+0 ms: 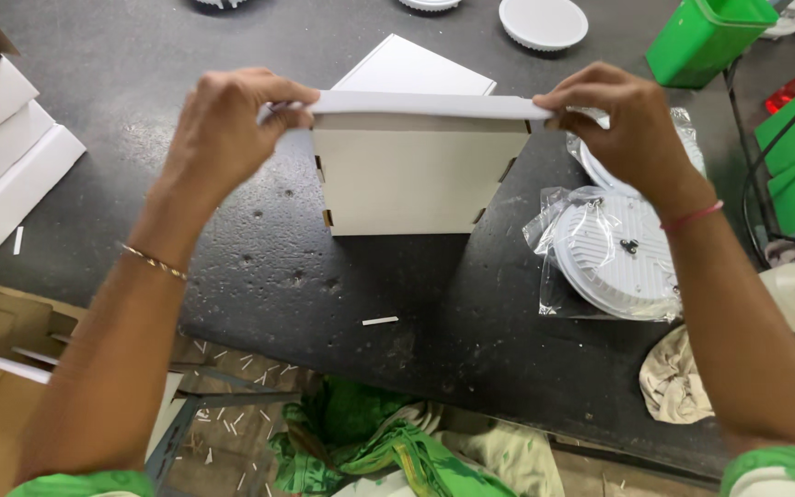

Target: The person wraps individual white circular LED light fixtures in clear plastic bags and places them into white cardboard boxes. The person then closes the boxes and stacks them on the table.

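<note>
— Box [413, 179] standing on the dark table [278, 267], between the two hands. How far along, do you think?

— Half-formed, I'd judge. Side walls are up and tabbed at the corners, but the top flap is unfinished. The left hand [223, 124] pinches one end of that flap, the right hand [623, 120] pinches the other.

— Plain white card?

— Yes, matte and stiff, crisp folds. More flat white blanks [6, 156] are stacked at the left.

— And that round thing?

— A ribbed white disc in a crinkled clear bag [614, 253], just right of the box. Another disc [543, 22] lies farther back, near a green bin [706, 37].
</note>
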`<state>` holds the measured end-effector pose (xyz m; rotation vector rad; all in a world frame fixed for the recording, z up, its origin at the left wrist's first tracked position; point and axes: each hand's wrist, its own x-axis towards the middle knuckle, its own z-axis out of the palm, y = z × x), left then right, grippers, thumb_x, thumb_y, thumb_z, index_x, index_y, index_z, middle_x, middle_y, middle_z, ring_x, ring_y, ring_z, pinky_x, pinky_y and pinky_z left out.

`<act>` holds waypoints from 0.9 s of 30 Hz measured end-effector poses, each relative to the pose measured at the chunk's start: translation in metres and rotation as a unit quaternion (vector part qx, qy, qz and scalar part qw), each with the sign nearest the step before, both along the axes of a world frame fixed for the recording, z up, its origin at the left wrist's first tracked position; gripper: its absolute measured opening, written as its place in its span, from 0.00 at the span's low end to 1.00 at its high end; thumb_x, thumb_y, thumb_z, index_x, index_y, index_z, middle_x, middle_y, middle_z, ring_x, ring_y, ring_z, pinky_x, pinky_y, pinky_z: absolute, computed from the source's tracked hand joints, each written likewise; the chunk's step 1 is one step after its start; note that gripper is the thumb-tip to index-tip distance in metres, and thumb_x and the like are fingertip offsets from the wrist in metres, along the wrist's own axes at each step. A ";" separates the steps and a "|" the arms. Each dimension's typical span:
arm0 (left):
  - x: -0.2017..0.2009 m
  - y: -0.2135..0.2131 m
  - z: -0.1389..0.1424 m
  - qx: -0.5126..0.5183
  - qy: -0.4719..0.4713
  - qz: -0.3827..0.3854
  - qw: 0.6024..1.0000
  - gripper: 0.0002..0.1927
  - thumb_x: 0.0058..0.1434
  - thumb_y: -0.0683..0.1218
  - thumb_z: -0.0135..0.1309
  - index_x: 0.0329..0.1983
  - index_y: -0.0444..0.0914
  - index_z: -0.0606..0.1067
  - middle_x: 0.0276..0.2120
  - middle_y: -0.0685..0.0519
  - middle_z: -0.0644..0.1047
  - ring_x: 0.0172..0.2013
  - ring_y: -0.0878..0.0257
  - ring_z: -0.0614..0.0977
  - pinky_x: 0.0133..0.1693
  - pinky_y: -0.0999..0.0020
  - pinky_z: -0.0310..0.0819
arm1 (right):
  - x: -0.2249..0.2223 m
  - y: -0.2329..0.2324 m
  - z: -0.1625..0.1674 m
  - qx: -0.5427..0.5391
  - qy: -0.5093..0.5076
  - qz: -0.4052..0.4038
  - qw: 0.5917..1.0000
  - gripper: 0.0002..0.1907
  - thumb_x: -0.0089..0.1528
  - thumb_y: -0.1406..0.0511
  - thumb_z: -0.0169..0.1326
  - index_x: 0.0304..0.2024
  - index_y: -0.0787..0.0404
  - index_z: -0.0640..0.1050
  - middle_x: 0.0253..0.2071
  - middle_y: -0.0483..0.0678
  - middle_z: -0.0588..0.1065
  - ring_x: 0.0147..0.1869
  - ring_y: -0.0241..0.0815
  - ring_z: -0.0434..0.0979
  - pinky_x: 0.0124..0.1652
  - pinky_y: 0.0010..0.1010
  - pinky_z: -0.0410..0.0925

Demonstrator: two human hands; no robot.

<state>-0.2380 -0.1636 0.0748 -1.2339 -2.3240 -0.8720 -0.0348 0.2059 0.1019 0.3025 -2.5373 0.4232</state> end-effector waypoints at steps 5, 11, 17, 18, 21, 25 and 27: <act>-0.009 0.013 0.024 0.050 -0.071 -0.008 0.996 0.06 0.71 0.45 0.59 0.45 0.38 0.82 0.35 0.49 0.84 0.24 0.64 0.82 0.23 0.76 0.73 | -0.009 -0.007 0.021 -0.217 -0.080 -0.008 0.973 0.11 0.69 0.71 0.59 0.53 0.68 0.81 0.42 0.53 0.82 0.42 0.38 0.84 0.44 0.28 0.79; -0.001 0.022 0.023 0.143 -0.111 -0.044 0.982 0.08 0.66 0.43 0.62 0.45 0.34 0.81 0.38 0.47 0.84 0.33 0.63 0.88 0.28 0.76 0.81 | -0.008 -0.028 0.027 -0.309 -0.100 0.030 0.945 0.15 0.67 0.72 0.59 0.55 0.73 0.78 0.40 0.55 0.81 0.40 0.39 0.84 0.43 0.28 0.80; -0.006 0.024 0.015 0.156 -0.129 -0.046 0.978 0.07 0.66 0.42 0.62 0.45 0.35 0.81 0.36 0.49 0.83 0.32 0.65 0.88 0.29 0.77 0.81 | -0.008 -0.032 0.019 -0.248 -0.067 -0.014 0.966 0.15 0.67 0.71 0.60 0.56 0.72 0.78 0.39 0.55 0.81 0.40 0.39 0.85 0.43 0.28 0.80; -0.006 0.024 0.013 0.157 -0.125 -0.048 0.979 0.06 0.66 0.42 0.62 0.44 0.35 0.81 0.36 0.50 0.83 0.32 0.65 0.88 0.29 0.77 0.81 | -0.008 -0.032 0.019 -0.244 -0.063 -0.014 0.968 0.15 0.68 0.71 0.60 0.56 0.72 0.78 0.39 0.54 0.81 0.40 0.39 0.85 0.43 0.29 0.80; -0.004 0.024 0.008 0.170 -0.131 -0.049 0.975 0.06 0.64 0.42 0.64 0.42 0.37 0.81 0.36 0.52 0.84 0.31 0.66 0.88 0.29 0.76 0.82 | -0.006 -0.035 0.015 -0.208 -0.054 -0.037 0.976 0.14 0.68 0.72 0.60 0.56 0.69 0.78 0.39 0.54 0.81 0.41 0.42 0.84 0.43 0.30 0.79; 0.009 0.023 -0.005 0.193 -0.009 -0.053 0.980 0.07 0.61 0.41 0.68 0.40 0.38 0.81 0.41 0.53 0.84 0.36 0.64 0.88 0.32 0.75 0.86 | -0.002 -0.047 0.003 -0.184 0.007 0.007 0.983 0.11 0.68 0.76 0.60 0.53 0.69 0.78 0.51 0.54 0.80 0.54 0.43 0.84 0.54 0.30 0.79; 0.016 0.022 -0.013 0.220 -0.010 -0.054 0.974 0.09 0.63 0.40 0.67 0.45 0.40 0.81 0.43 0.53 0.83 0.38 0.65 0.88 0.36 0.76 0.86 | 0.002 -0.055 -0.007 -0.196 0.044 0.007 0.980 0.13 0.68 0.78 0.60 0.55 0.68 0.78 0.55 0.55 0.77 0.58 0.43 0.83 0.56 0.30 0.77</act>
